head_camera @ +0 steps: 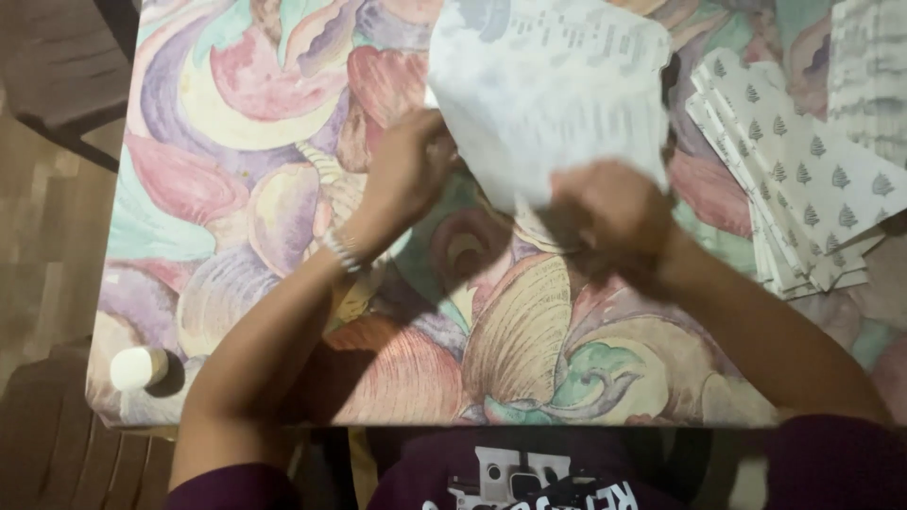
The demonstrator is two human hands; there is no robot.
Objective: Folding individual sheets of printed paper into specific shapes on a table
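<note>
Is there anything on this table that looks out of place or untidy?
The stack of tree-patterned papers at the right is fanned out unevenly, and its lower corners lie askew. A small white cylinder sits alone at the table's left front corner, near the edge.

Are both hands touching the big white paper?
Touching. The head view shows the left hand gripping the left edge of the white paper, and the right hand pinching its lower edge, above the flowery tablecloth.
</note>
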